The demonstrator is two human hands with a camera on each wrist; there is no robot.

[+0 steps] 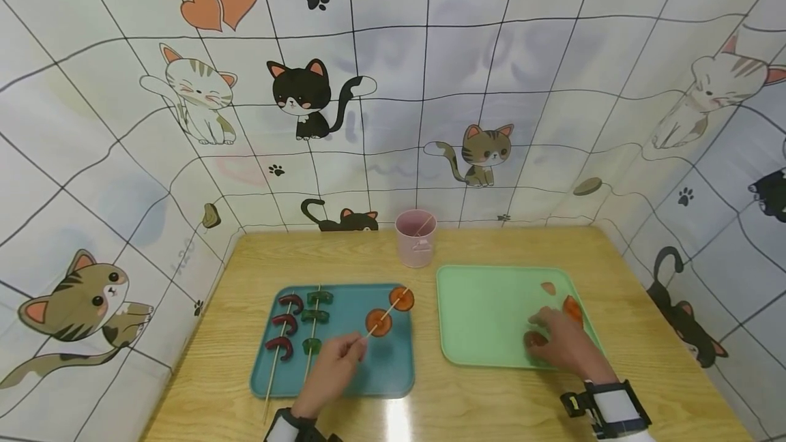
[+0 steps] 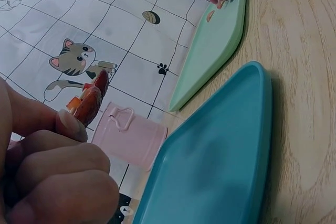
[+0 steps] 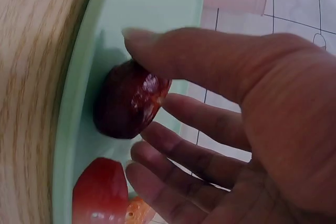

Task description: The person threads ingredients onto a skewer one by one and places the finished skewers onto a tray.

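My left hand pinches a thin wooden skewer over the teal tray. Two round, orange-faced slices are threaded on it; the left wrist view shows their glossy reddish-brown skin. On that tray lie a skewer of curled dark red pieces and a skewer of green pieces. Over the right part of the light green tray, my right hand holds a dark red rounded piece between thumb and fingertips. Beside it lies a red piece with an orange face.
A pink bucket with a thin stick in it stands behind the trays near the back edge. A small orange-brown piece lies on the green tray. Cat-printed sheeting rises behind and at both sides of the wooden table.
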